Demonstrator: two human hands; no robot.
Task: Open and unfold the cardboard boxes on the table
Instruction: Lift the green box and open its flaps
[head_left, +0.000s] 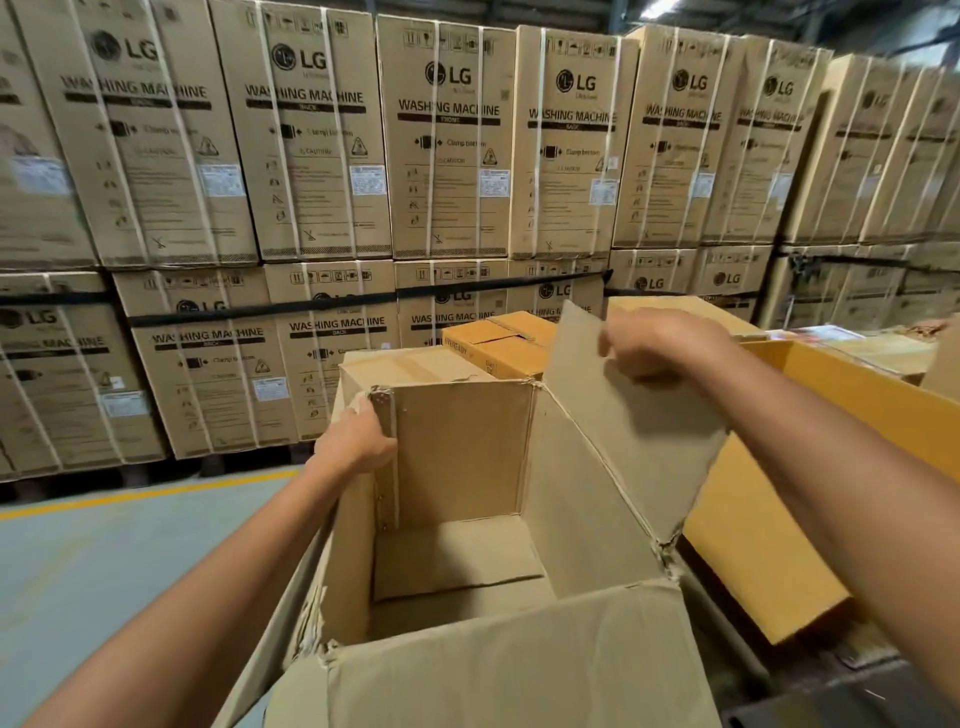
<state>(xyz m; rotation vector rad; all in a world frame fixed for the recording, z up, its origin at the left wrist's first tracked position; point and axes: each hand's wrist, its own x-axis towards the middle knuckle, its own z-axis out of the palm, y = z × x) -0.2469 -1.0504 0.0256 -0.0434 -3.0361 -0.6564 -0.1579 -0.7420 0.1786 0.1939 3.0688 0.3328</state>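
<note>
- Strapped washing-machine cartons (447, 145) wall the background.
- The open cardboard box (467, 457) stands just below me, beside an orange carton (753, 519).
- My left hand (358, 441) grips its far-left corner, likely to steady it.
- My right hand (649, 343) pinches the side flap (634, 415), holding it raised for folding outward.

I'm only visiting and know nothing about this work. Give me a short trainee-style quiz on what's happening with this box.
1. True or false: the open box is full of goods.
2. Which hand pinches the raised side flap? A) left hand B) right hand
3. Fill in: the left hand grips the open box at its far-left ____.
Key: 1 false, only bare cardboard shows inside; 2 B; 3 corner.
</note>
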